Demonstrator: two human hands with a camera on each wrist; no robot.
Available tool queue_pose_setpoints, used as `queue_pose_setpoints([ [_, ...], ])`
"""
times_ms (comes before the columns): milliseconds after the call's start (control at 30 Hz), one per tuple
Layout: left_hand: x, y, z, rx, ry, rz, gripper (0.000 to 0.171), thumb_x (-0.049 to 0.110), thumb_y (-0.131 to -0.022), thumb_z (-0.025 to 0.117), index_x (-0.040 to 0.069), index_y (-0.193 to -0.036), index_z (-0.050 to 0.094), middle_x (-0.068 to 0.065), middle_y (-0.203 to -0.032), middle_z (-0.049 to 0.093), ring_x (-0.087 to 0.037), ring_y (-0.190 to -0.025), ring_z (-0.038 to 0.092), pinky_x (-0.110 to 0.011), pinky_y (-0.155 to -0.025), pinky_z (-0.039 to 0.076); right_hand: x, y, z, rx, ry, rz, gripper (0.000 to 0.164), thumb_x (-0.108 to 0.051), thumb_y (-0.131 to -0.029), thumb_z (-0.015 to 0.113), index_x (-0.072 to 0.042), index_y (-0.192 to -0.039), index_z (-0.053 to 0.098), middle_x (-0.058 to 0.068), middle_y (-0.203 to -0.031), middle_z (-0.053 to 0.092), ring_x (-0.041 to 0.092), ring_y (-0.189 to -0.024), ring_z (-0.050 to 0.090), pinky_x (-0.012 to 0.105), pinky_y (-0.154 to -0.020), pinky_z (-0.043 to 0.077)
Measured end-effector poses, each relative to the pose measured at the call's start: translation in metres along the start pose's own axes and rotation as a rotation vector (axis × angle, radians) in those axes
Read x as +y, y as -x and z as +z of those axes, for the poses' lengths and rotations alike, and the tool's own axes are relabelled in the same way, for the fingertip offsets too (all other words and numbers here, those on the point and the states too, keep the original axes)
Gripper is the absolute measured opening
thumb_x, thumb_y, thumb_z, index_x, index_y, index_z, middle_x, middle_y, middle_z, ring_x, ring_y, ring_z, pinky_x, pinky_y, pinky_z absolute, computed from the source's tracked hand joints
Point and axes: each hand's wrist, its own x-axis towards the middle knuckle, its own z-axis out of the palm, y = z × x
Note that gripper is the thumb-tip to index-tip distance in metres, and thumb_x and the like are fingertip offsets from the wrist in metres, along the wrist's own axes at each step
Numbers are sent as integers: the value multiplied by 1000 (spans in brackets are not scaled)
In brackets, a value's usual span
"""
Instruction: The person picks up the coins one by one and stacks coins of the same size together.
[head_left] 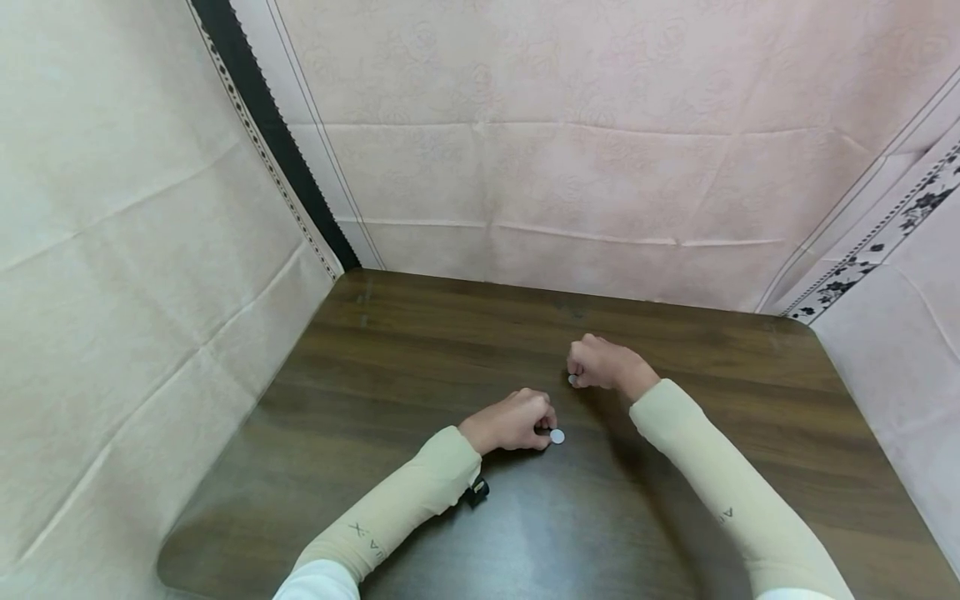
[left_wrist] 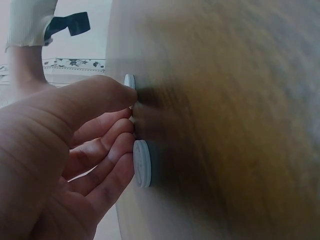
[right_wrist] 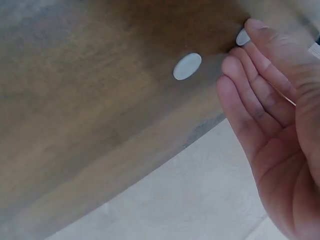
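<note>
My left hand point(head_left: 517, 421) is low over the brown table point(head_left: 330, 450), thumb and forefinger tips at a small round white disc point(head_left: 557, 437). In the left wrist view a white disc point(left_wrist: 129, 80) shows behind the thumb tip, partly covered. Another, thick-rimmed disc point(left_wrist: 142, 164) is beside the lower fingertips. Farther back and to the right, my right hand point(head_left: 603, 364) pinches a white disc point(head_left: 572, 379) at its thumb tip. From the right wrist, that disc point(right_wrist: 242, 37) peeks out by the thumb, and a separate disc point(right_wrist: 187, 66) lies flat on the wood below the fingers.
Pale patterned cloth point(head_left: 562, 167) hangs behind the table's far edge, with more cloth on the left and right sides. A black strip point(head_left: 277, 133) runs down the left corner. Under the left sleeve, a small black device point(head_left: 477, 490) is attached at the wrist.
</note>
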Motion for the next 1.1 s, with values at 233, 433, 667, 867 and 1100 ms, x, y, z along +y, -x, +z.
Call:
queue_pose_setpoints([
  [233,0,-1,0,2,-5,-1,12,16,-93,79,10,-103,80,3,-97,68,-3,-85,60,-12,-77,50,-2,-8,-7,-84,21,89,54,-7,-96,74,-20,-54,45,-11,-50,29,6,-44,37,20,-49,36],
  [433,1,-1,-1,-4,8,-6,12,15,-93,80,9,-103,80,3,-97,68,-3,-85,59,-12,-77,50,-1,-11,-8,-97,16,120,52,-7,-94,75,-20,-53,47,-10,-49,32,7,-41,41,21,-48,37],
  [667,1,0,-2,-7,12,-14,13,15,-92,80,9,-104,80,2,-97,68,-3,-85,60,-12,-77,50,0,-14,-2,-94,47,179,26,-15,-87,82,-17,-69,64,-2,-66,58,11,-55,51,25,-53,42],
  [867,2,0,-1,-9,3,-17,13,15,-92,80,10,-104,80,3,-98,69,-4,-85,60,-12,-77,50,3,-16,6,-69,101,154,34,-18,-85,81,-20,-61,56,-7,-58,47,9,-52,37,26,-51,33],
  [1100,2,0,-1,-15,-1,-23,13,16,-93,79,10,-105,80,3,-98,69,-3,-85,60,-11,-77,49,1,-14,11,-17,99,116,49,-13,-81,77,-23,-55,37,-10,-52,25,8,-50,17,26,-49,19],
])
